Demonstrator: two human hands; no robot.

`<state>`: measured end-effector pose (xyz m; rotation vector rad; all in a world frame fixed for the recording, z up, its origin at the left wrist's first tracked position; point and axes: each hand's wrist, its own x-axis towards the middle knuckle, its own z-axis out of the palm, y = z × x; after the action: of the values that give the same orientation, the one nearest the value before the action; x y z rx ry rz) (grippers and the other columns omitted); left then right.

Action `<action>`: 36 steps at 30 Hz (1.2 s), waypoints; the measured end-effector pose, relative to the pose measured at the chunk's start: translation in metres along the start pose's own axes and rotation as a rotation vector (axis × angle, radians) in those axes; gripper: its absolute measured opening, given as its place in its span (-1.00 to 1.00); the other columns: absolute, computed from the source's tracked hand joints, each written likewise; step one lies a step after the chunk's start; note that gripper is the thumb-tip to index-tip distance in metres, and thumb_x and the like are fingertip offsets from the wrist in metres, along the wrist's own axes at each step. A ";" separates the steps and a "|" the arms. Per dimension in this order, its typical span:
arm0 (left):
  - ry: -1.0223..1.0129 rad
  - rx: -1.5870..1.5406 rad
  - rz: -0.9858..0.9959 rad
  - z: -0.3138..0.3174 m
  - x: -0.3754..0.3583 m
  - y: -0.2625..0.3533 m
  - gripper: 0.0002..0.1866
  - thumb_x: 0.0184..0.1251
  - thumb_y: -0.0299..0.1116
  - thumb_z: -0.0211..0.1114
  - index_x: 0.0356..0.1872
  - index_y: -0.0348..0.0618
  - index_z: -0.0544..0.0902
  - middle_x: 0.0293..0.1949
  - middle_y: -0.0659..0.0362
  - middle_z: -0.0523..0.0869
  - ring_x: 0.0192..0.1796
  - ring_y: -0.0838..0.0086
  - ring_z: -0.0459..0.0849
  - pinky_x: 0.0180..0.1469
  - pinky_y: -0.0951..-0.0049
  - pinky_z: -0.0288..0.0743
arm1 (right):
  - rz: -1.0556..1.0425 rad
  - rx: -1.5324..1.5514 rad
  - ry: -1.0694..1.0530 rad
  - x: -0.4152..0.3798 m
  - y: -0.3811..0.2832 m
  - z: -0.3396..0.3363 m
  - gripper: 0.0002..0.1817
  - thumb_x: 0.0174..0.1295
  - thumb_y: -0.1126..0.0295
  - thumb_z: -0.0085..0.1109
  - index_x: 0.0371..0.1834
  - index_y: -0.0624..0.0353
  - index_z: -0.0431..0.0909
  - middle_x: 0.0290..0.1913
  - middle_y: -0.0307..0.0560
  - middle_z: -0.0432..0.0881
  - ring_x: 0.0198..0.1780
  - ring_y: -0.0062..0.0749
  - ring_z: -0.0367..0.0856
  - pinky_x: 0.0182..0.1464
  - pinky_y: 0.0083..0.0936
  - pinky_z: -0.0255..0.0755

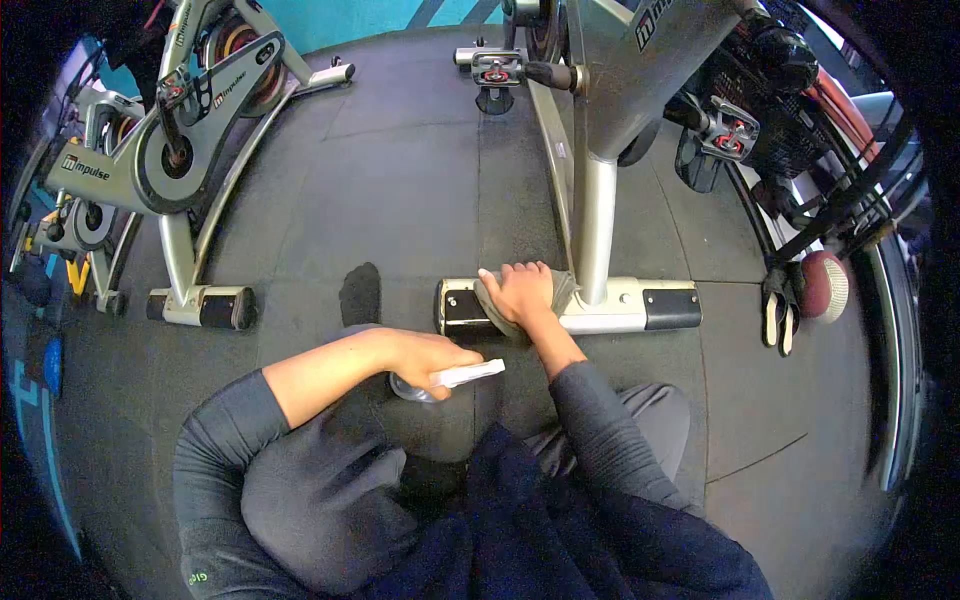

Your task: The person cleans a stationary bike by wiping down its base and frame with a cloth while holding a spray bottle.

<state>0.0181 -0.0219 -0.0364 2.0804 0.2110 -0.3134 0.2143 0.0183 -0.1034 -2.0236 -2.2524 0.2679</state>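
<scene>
Cloth on the bike's foot bar

Left hand (pixel 425 358) grasping white-topped bottle (pixel 470 373), off foot bar's (pixel 620 310) near edge. Right hand (pixel 525 295) over grey cloth (pixel 564 290), toward bar's left end; cannot tell whether it grips.

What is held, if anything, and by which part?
The left hand holds a spray bottle near its white head; the right hand has a cloth under its palm.
</scene>
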 end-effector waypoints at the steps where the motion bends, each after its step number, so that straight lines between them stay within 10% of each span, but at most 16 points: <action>1: 0.010 0.002 -0.019 -0.001 -0.001 0.000 -0.56 0.10 -0.31 0.33 -0.03 -0.18 0.39 -0.27 0.02 0.60 -0.21 0.16 0.61 -0.19 0.23 0.46 | 0.026 0.008 -0.097 0.003 0.000 -0.003 -0.31 0.32 -0.18 -0.36 -0.07 0.20 0.59 0.01 0.09 0.60 0.15 -0.12 0.46 0.34 -0.18 0.06; 9: 0.032 0.070 0.025 -0.002 0.003 -0.003 -0.55 0.11 -0.30 0.34 -0.02 -0.19 0.38 -0.28 0.03 0.60 -0.20 0.15 0.61 -0.17 0.21 0.47 | -0.139 0.054 0.491 -0.043 0.004 0.042 -0.40 0.33 -0.03 -0.24 0.23 0.22 0.38 0.29 0.08 0.37 0.38 -0.16 0.21 0.44 -0.18 -0.11; 14: 0.059 0.016 0.021 -0.006 0.005 0.011 -0.49 0.12 -0.28 0.35 0.07 -0.18 0.37 -0.12 0.04 0.60 -0.07 0.17 0.61 -0.05 0.25 0.49 | -0.163 0.022 0.378 -0.106 0.001 0.046 -0.23 0.24 -0.01 -0.02 0.42 0.22 0.07 0.46 0.07 0.09 0.48 -0.13 0.01 0.45 -0.15 -0.15; 23: -0.021 -0.060 -0.038 -0.002 0.001 0.003 -0.52 0.12 -0.30 0.32 0.05 -0.18 0.39 -0.13 0.04 0.59 -0.07 0.23 0.61 -0.01 0.27 0.48 | -0.154 0.003 0.484 -0.043 -0.009 0.041 -0.29 0.25 -0.15 -0.14 0.28 0.20 0.32 0.33 0.08 0.32 0.39 -0.17 0.18 0.45 -0.17 -0.15; 29: -0.075 0.002 -0.075 0.000 -0.009 -0.007 -0.49 0.10 -0.29 0.33 0.07 -0.18 0.38 -0.16 0.08 0.60 -0.10 0.24 0.60 -0.03 0.28 0.48 | -0.047 0.048 -0.083 0.009 -0.015 0.006 -0.40 0.30 -0.12 -0.31 -0.13 0.12 0.62 -0.08 0.05 0.64 0.05 -0.10 0.55 0.16 -0.11 0.23; 36: -0.075 0.009 -0.103 0.001 -0.019 -0.011 -0.45 0.09 -0.28 0.34 0.11 -0.15 0.37 -0.09 0.10 0.61 -0.03 0.29 0.61 0.01 0.29 0.48 | -0.134 0.037 0.302 -0.019 -0.019 0.037 -0.47 0.31 -0.04 -0.23 0.03 0.14 0.51 0.05 0.05 0.55 0.18 -0.13 0.42 0.26 -0.12 0.13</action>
<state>-0.0035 -0.0177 -0.0398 2.0660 0.2728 -0.4545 0.1907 -0.0045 -0.1346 -1.7484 -2.1624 -0.0087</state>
